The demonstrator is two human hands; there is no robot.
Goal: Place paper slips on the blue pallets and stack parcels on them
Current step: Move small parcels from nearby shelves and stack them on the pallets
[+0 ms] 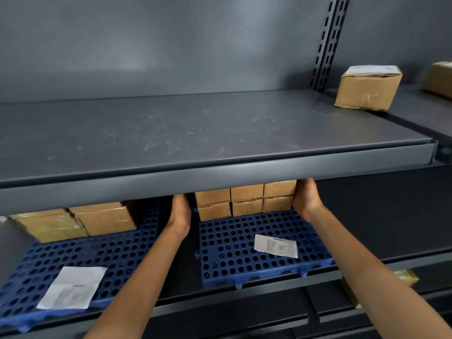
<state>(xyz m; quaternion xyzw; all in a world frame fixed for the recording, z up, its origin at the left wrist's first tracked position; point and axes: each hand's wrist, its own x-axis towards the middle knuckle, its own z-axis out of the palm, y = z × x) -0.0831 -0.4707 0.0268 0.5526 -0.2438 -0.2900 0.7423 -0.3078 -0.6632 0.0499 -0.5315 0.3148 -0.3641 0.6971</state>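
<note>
Right blue pallet [244, 263] with a paper slip [276, 245] and six stacked boxes [245, 200], left hand [180, 211] and right hand [307, 199] pressed flat on the stack's two ends, left blue pallet [97, 255] with a slip [72, 287] and bigger boxes [73, 221]

hands [181, 211] [305, 199] flank stacked parcels [245, 200] | right pallet [232, 253] | paper slip [276, 245] in front

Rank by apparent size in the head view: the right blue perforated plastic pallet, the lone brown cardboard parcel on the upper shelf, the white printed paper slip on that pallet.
1. Right blue perforated plastic pallet
2. Lone brown cardboard parcel, though it sits farther away, so its true size is unsure
3. White printed paper slip
</note>
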